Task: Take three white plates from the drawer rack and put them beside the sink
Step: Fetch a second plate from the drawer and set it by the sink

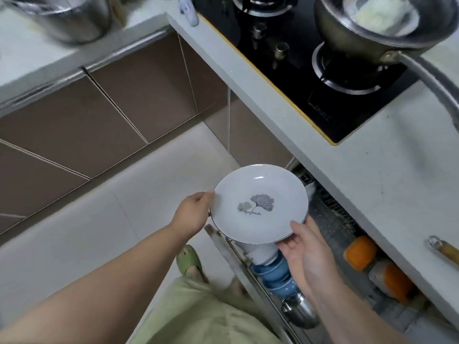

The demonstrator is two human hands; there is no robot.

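A white plate (259,203) with a grey leaf print and a thin dark rim is held level above the open drawer rack (330,212). My left hand (192,214) grips its left edge. My right hand (306,252) holds its lower right edge from below, thumb on the rim. Whether more plates lie stacked under the top one is hidden. In the rack below sit white bowls (259,253), a row of blue bowls (278,276) and a steel ladle or cup (299,311). No sink is in sight.
A black gas hob (293,70) with a steel pan (360,33) lies in the white counter (387,175) at the right. A large steel pot (67,18) stands on the far-left counter. Orange items (360,253) lie deeper in the drawer. Brown cabinet doors (74,125) face the pale floor (99,232).
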